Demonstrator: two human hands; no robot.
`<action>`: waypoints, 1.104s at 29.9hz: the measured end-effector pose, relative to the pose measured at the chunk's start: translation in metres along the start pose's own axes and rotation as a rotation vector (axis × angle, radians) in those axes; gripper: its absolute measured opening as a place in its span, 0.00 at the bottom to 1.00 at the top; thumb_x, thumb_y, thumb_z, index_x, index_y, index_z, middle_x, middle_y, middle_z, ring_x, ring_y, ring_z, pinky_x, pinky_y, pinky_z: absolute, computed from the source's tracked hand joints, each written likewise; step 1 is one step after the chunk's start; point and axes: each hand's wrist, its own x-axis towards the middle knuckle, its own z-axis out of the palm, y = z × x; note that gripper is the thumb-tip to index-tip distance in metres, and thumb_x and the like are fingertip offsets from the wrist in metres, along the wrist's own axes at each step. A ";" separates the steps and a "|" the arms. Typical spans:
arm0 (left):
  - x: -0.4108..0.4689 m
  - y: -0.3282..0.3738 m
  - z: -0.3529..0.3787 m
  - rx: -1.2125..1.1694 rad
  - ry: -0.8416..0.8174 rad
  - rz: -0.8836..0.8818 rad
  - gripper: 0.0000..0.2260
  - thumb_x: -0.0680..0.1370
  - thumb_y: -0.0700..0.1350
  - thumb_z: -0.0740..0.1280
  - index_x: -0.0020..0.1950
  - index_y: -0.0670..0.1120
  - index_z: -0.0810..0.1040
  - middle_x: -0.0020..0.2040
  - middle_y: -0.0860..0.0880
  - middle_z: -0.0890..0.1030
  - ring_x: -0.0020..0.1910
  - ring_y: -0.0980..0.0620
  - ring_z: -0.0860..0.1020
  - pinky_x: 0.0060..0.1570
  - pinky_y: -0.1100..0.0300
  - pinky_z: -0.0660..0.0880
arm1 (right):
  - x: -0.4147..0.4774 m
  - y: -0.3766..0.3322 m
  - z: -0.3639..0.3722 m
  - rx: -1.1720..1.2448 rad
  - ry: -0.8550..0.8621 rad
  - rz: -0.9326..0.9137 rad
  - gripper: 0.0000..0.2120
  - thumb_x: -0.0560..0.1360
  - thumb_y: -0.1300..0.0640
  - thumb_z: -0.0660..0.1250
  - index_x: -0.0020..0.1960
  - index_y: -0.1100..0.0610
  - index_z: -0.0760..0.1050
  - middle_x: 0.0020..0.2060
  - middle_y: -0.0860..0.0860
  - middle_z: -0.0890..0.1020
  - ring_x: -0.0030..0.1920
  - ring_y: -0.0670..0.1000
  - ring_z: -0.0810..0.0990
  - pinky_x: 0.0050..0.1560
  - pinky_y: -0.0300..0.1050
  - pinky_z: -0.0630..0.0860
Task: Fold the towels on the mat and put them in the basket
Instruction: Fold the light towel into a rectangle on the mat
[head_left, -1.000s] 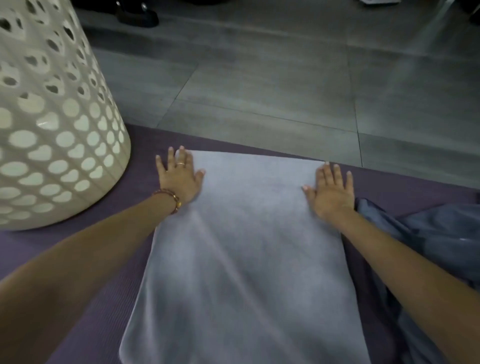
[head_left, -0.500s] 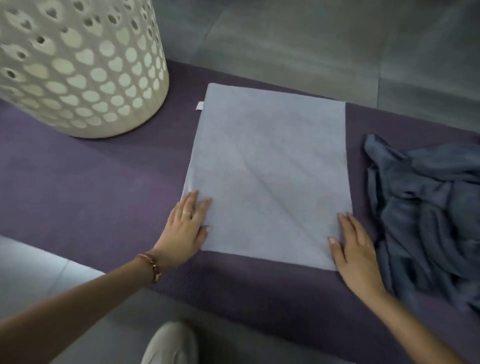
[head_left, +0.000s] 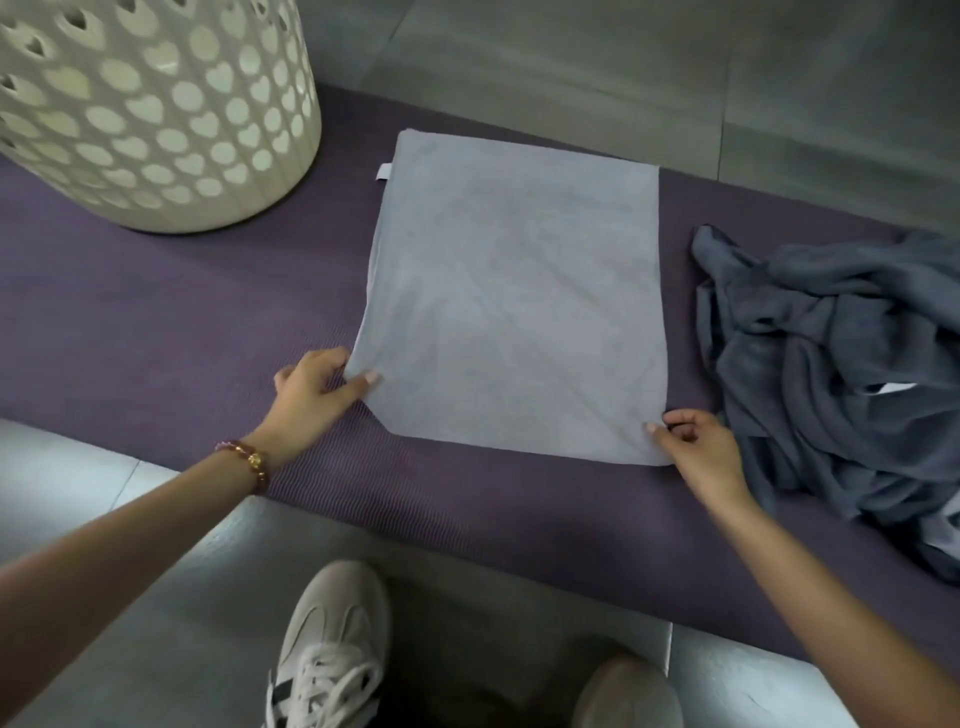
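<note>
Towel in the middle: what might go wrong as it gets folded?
The left hand and right hand each pinch only a near corner of the towel, so a corner might slip and the fold come out crooked. The crumpled dark cloth lies close beside the right hand and could get dragged along.

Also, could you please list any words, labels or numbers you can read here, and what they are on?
None can be read.
The white tag on the light towel is too small to read.
The white patch in the dark towel pile shows no legible lettering.
</note>
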 end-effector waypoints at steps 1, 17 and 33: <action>0.000 0.003 -0.003 0.020 0.004 0.056 0.16 0.72 0.64 0.60 0.42 0.52 0.74 0.43 0.57 0.79 0.52 0.52 0.76 0.65 0.50 0.58 | -0.002 0.002 0.000 0.009 -0.024 0.010 0.12 0.73 0.56 0.72 0.52 0.60 0.75 0.37 0.49 0.74 0.37 0.47 0.73 0.36 0.36 0.68; -0.020 -0.020 0.010 -0.026 0.159 -0.255 0.16 0.77 0.50 0.66 0.33 0.46 0.69 0.31 0.50 0.71 0.34 0.49 0.70 0.39 0.53 0.69 | -0.018 0.010 0.005 -0.137 0.042 -0.223 0.04 0.76 0.60 0.66 0.45 0.57 0.71 0.41 0.50 0.75 0.39 0.49 0.73 0.39 0.41 0.67; -0.033 0.000 0.017 -0.382 0.459 -0.151 0.13 0.75 0.41 0.70 0.36 0.48 0.68 0.33 0.50 0.69 0.31 0.55 0.65 0.32 0.62 0.66 | -0.018 0.005 -0.001 0.152 0.118 -0.083 0.10 0.76 0.59 0.66 0.54 0.56 0.67 0.32 0.58 0.76 0.20 0.45 0.74 0.22 0.38 0.72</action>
